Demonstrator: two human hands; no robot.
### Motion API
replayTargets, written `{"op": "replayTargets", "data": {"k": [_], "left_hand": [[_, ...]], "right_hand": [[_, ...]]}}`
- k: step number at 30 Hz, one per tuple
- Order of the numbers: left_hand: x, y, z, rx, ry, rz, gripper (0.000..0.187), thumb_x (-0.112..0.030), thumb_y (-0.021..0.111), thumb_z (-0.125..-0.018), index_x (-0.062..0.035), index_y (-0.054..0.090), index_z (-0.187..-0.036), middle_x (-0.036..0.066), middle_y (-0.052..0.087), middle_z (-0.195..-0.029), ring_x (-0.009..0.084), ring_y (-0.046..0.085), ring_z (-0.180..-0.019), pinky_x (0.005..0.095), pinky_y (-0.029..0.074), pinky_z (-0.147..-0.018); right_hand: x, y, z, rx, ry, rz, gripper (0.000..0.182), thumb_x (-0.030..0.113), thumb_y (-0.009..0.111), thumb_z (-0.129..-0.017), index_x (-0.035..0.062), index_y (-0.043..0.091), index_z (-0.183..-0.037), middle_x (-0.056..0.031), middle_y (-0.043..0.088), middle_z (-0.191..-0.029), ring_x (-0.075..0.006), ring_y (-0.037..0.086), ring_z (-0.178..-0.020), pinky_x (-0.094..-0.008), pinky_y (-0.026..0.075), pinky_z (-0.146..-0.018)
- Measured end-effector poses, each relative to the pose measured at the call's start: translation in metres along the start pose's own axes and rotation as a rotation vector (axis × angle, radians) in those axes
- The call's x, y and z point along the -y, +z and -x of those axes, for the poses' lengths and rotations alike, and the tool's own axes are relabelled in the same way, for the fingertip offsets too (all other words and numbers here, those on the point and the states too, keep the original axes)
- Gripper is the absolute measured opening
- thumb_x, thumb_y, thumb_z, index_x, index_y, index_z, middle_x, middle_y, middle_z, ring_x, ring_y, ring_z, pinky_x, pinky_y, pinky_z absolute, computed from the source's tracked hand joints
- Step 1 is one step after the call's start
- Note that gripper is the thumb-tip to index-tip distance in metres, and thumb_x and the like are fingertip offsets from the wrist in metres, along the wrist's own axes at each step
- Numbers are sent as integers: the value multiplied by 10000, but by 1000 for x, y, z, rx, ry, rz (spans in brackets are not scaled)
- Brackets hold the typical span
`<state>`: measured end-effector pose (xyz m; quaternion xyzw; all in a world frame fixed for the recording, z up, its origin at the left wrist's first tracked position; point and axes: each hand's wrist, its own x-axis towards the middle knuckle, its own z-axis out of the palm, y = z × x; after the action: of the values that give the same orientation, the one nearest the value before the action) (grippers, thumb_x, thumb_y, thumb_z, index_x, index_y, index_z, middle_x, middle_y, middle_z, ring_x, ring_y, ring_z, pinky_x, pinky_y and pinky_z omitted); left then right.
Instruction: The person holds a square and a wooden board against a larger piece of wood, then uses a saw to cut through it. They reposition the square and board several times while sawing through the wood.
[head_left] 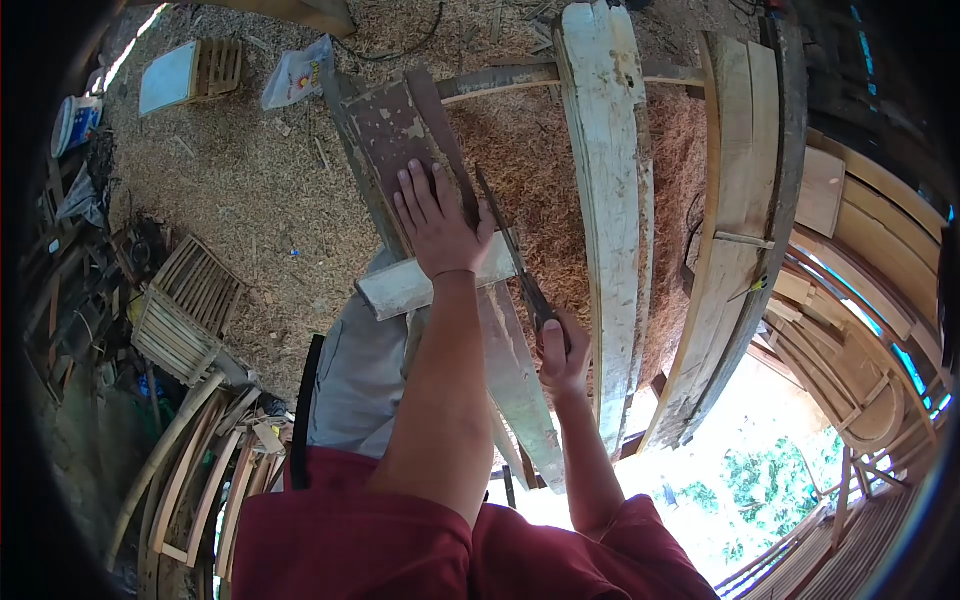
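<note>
My left hand (440, 225) lies flat with its fingers spread. Its fingers rest over a brown-painted plank (385, 125) with chipped paint, and its heel is at a short whitish board (400, 288) that lies crosswise on the plank. In my right hand (565, 355) is the handle of a handsaw (530, 285), gripped with the fingers wrapped round it. The narrow dark blade points up and away, close against the right end of the whitish board. How deep the teeth sit in the wood cannot be made out. A pale, worn plank (515, 370) runs below the board towards me.
A long weathered white beam (600, 180) stands to the right, with thick planks (735, 190) beyond it. Wood shavings (270, 190) cover the ground. Slatted wooden pieces (190, 300), a plastic bag (298, 75) and a pale slatted stool-like piece (190, 75) are on the left.
</note>
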<state>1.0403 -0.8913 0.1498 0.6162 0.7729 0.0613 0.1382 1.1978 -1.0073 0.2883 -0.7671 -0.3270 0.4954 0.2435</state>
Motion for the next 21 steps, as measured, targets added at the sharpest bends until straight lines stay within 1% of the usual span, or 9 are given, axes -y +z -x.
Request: {"op": "replayTargets", "data": {"k": [3,6,9,12,15,18,21], "left_hand": [[-1,-2,-1,15,0,15,934,-487,703,-859,-65,378,-1627,214,270,-1728,418,230,-1612,555,193,-1329],[-1,-2,-1,15,7,-9,958,-502,713,-855,-59,367,-1630,220,266,-1726,419,218,-1616,560,192,-1328],[-1,-4,-1,44,-2,8,966,-497,721,-850,-56,363,-1631,221,274,-1721,422,212,-1619,562,191,-1328],[-1,-4,-2,36,2,19,964,-498,724,-849,-53,368,-1626,225,277,-1718,426,213,-1619,564,191,-1328],[0,-1,-1,13,11,14,966,-502,729,-846,-50,370,-1621,230,279,-1716,431,220,-1615,571,195,-1325],[0,-1,-1,8,12,30,971,-505,729,-845,-48,363,-1620,232,283,-1714,435,227,-1612,579,199,-1322],[-1,-1,-1,21,4,21,984,-511,730,-844,-47,351,-1624,234,282,-1714,437,227,-1611,583,197,-1322]], "right_hand": [[10,-4,0,46,62,9,345,225,599,-1027,31,501,-758,-96,489,-621,-193,449,-550,-381,362,-540],[21,-5,3,16,41,10,348,220,596,-1029,35,496,-752,-75,487,-608,-168,447,-548,-370,357,-533],[23,-14,10,37,79,-33,347,217,596,-1033,38,497,-752,-56,488,-598,-154,447,-545,-357,358,-530],[10,-16,11,51,101,-31,341,216,601,-1033,39,510,-756,-56,482,-592,-148,454,-548,-353,361,-532],[13,-18,13,46,98,36,352,211,599,-1034,39,503,-742,-57,485,-593,-143,456,-548,-346,360,-531],[22,-12,22,21,75,-21,367,201,597,-1028,37,478,-722,-60,445,-580,-138,430,-539,-352,335,-524],[19,-10,20,7,149,-68,378,194,590,-1031,33,458,-715,-66,411,-578,-136,404,-541,-358,313,-524]]}}
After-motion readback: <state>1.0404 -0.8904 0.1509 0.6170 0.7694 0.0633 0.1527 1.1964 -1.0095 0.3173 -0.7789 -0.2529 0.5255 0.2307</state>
